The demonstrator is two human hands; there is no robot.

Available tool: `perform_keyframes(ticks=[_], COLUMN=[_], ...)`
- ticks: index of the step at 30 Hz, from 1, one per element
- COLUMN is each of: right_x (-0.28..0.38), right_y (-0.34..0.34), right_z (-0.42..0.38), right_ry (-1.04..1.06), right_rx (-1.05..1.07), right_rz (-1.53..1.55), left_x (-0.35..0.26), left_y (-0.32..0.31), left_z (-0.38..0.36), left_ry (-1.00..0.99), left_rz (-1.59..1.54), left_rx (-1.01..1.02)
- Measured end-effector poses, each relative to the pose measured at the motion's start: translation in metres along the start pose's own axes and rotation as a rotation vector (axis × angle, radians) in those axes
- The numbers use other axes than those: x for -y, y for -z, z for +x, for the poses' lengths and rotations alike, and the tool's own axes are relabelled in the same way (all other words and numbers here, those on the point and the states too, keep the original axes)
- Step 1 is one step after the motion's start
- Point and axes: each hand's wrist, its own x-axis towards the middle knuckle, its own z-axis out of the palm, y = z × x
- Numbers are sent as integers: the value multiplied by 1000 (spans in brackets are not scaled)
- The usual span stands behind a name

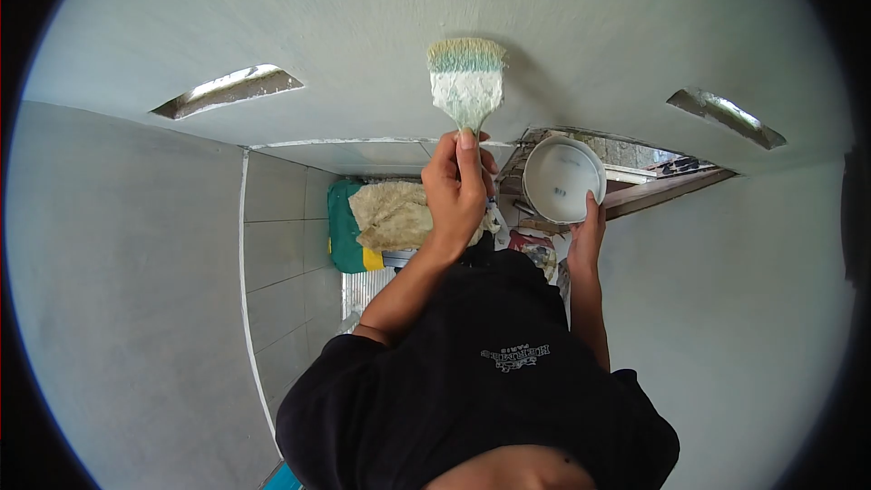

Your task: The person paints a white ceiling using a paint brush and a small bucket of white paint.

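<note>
My left hand [456, 183] is closed around the handle of a wide paintbrush [467, 86], thumb lying along the handle. The brush points away from me, its pale bristles close to the grey-white wall [363, 18], and white paint coats its lower part. In my right hand [586, 231] I grip a white round tub [561, 177] by its side, fingertips at the rim. The tub is tilted so that its whitish inside shows, with a few dark marks. It sits lower and to the right of the brush.
Two slots [227, 91] [726, 116] cut into the wall ahead. Below are a beige cloth [390, 213] and a green and yellow bag [343, 227]. Grey tiles [281, 245] line the left side; a triangular opening with a ledge [667, 192] lies right of the tub.
</note>
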Motion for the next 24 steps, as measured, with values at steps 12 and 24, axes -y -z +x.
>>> perform_keyframes(ticks=[12, 24], right_x=[6, -9], right_y=[-5, -2], right_z=[-10, -8], right_ry=[-7, -21], right_rx=[0, 29], right_rz=[1, 30], left_x=[276, 234], left_y=[32, 24], left_z=[-23, -12], left_ry=[137, 463], left_rz=[415, 118], left_rx=[-26, -32])
